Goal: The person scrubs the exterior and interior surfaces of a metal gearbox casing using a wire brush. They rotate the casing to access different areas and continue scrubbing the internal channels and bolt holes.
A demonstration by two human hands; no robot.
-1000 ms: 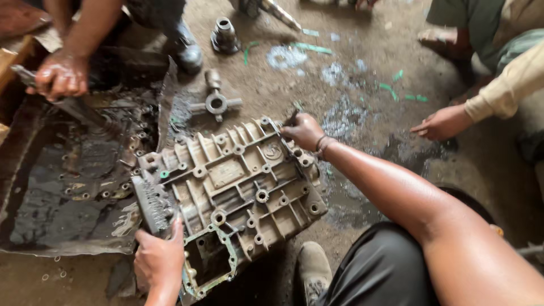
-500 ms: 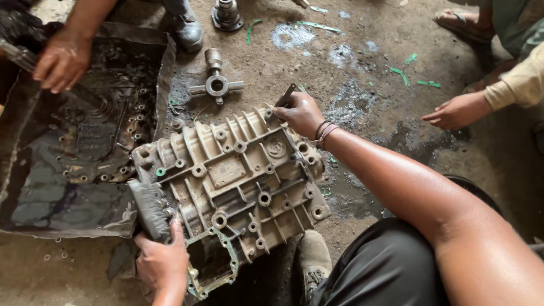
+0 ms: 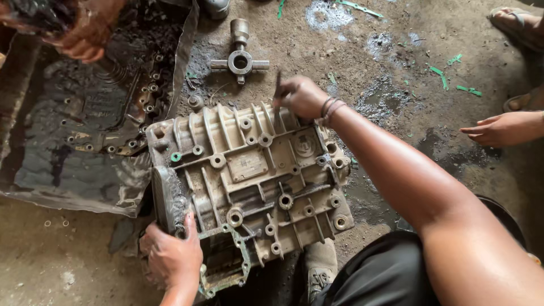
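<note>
A greasy cast metal housing [image 3: 249,170] with ribs and bolt holes lies on the dirt floor in front of me. My left hand [image 3: 170,255] grips its near left edge. At the housing's far edge, my right hand [image 3: 300,96] is closed on a thin dark tool [image 3: 277,85] whose tip points up and away; bands sit on that wrist. My shoe [image 3: 320,266] rests just below the housing.
An oily black sheet [image 3: 73,141] with several bolts lies at left, another person's hand [image 3: 85,48] above it. A cross-shaped metal joint [image 3: 239,59] sits beyond the housing. Another person's hand [image 3: 498,129] and sandalled foot [image 3: 518,22] are at right. Green scraps dot the wet floor.
My view has drawn closer to the housing. My right hand stays at the far edge with the tool. The other person's hand at upper left has shifted.
</note>
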